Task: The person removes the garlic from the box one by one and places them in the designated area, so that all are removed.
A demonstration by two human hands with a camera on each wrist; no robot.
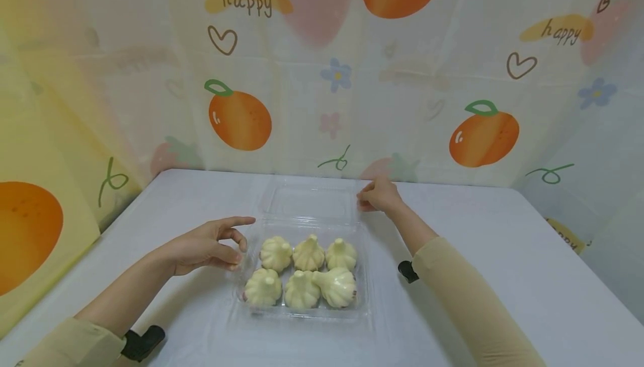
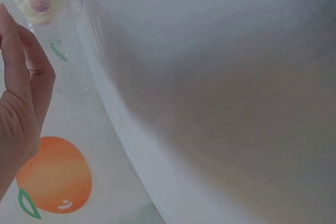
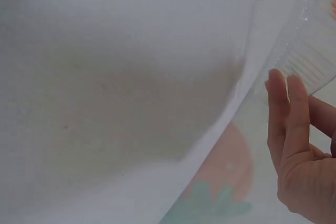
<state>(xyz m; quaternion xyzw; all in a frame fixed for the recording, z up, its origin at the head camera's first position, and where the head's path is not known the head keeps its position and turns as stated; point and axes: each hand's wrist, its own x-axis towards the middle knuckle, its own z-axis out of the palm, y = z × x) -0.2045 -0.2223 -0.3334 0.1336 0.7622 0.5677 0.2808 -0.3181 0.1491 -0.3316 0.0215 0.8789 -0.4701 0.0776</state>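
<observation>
A clear plastic clamshell box (image 1: 365,300) sits on the table with its lid (image 1: 312,199) raised at the back. Inside it are several pale, ridged garlic bulbs (image 1: 302,288) in two rows; the front right one lies on its side. My left hand (image 1: 208,246) is at the box's left side, index finger stretched toward the hinge corner and thumb beside the wall. At the lid's right edge, my right hand (image 1: 380,194) pinches the plastic between thumb and fingers. The right wrist view shows the fingertips (image 3: 296,85) against the ribbed lid edge (image 3: 310,61).
A white cloth covers the table (image 1: 453,216). Behind it hangs a curtain (image 1: 297,87) printed with oranges and hearts, close to the table's back edge. Black straps show near both cuffs, the left strap (image 1: 143,343) and the right strap (image 1: 408,272).
</observation>
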